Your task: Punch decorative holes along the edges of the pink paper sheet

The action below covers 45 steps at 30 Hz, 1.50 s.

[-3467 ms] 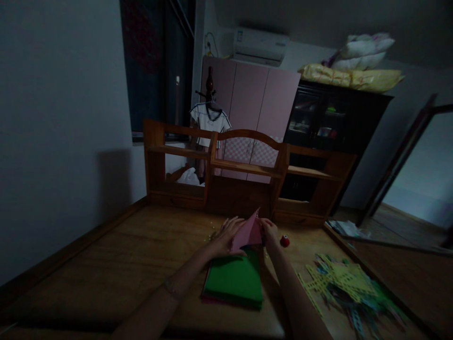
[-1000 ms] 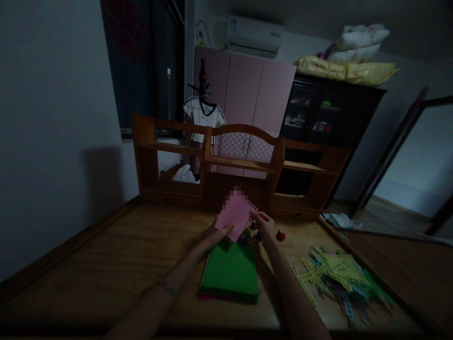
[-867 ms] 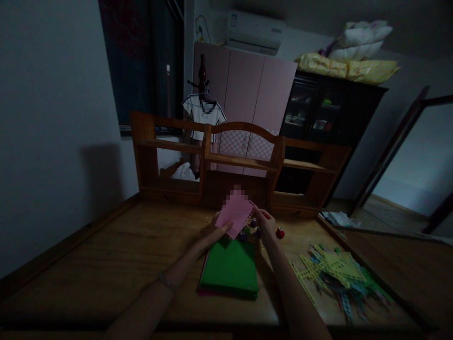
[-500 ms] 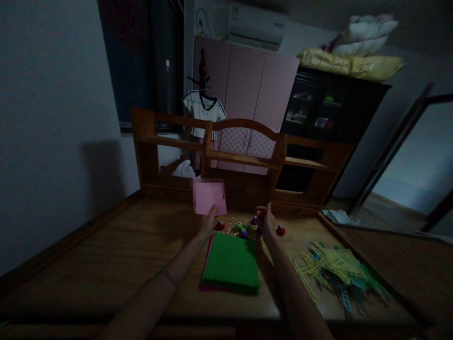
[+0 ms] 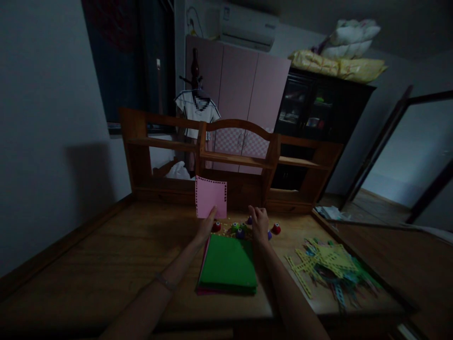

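Note:
My left hand (image 5: 208, 225) pinches the lower edge of a pink sheet (image 5: 210, 200), held upright above the desk. Dark marks like small punched holes run along its top and both sides. My right hand (image 5: 261, 224) is closed above the desk, its back towards me. A red craft punch showed between its fingers a moment ago; now the fingers hide it. Around the hands lie small craft punches: red ones (image 5: 276, 228), green ones (image 5: 235, 227) and a purple one (image 5: 240, 233). A stack of green sheets (image 5: 228, 262) with pink beneath lies between my forearms.
Small pale scraps lie among the punches. On the right of the desk (image 5: 141, 255) is a pile of perforated yellow, green and blue paper strips (image 5: 329, 262). A wooden shelf unit (image 5: 237, 158) rises along the desk's far edge; a wall stands on the left.
My right hand has turned and its fingers have curled, so the red punch is hidden. The pink sheet has shifted slightly, still in my left hand. The whole view has moved a little.

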Each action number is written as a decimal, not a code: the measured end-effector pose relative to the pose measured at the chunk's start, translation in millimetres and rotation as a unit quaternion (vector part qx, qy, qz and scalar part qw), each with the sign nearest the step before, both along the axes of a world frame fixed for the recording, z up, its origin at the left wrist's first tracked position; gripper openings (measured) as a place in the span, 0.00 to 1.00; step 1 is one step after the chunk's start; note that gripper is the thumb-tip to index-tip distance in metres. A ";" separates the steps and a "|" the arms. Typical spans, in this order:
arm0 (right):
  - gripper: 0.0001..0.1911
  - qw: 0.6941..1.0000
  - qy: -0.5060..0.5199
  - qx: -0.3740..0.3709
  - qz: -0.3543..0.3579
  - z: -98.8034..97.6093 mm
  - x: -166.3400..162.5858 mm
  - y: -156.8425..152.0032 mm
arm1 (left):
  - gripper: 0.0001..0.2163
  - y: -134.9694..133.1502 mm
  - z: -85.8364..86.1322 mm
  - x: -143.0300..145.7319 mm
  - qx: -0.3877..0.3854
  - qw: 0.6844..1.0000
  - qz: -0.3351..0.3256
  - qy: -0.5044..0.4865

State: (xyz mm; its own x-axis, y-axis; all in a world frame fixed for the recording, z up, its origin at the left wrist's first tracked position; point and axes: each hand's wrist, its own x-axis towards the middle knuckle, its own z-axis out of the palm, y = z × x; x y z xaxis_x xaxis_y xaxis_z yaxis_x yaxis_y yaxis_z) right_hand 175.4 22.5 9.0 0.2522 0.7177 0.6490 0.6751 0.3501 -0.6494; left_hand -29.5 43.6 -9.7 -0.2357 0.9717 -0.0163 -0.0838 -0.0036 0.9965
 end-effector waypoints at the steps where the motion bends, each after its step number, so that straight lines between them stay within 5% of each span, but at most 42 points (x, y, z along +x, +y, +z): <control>1: 0.21 1.000 0.011 -0.002 0.006 -1.1 0.4 0.5 | 0.26 -1.4 0.4 0.4 -0.005 1.000 -0.002 0.002; 5: 0.23 0.999 0.020 -0.030 0.021 -9.7 1.9 5.2 | 0.29 -0.9 -5.2 4.9 -0.041 0.999 -0.034 -0.003; 13: 0.16 0.991 -0.129 -0.034 0.007 -27.9 7.2 18.2 | 0.29 -2.9 -6.8 7.7 -0.049 0.997 -0.058 0.015; 27: 0.05 0.988 -0.146 -0.013 0.039 -31.1 1.7 17.4 | 0.28 -3.5 -9.1 6.9 -0.043 0.998 -0.049 0.019; 36: 0.07 0.987 -0.161 0.008 0.014 -20.5 -0.1 9.1 | 0.28 3.5 -15.4 7.7 -0.047 0.997 -0.062 0.011; 40: 0.10 0.979 -0.188 0.014 0.073 -9.9 -4.2 1.8 | 0.29 6.5 -14.0 5.5 -0.052 0.998 -0.036 -0.005; 45: 0.16 0.939 -0.280 -0.064 0.189 -14.4 -6.1 -0.8 | 0.30 6.0 -12.9 4.9 -0.062 0.998 -0.030 -0.013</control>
State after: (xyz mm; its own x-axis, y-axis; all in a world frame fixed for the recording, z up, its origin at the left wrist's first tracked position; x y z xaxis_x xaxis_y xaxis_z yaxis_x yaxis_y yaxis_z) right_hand 169.2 21.7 -5.4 -0.3913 0.7681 0.5069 0.7666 0.5768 -0.2821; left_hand -24.6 49.5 -22.7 -0.1753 0.9741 -0.1428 -0.1063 0.1255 0.9864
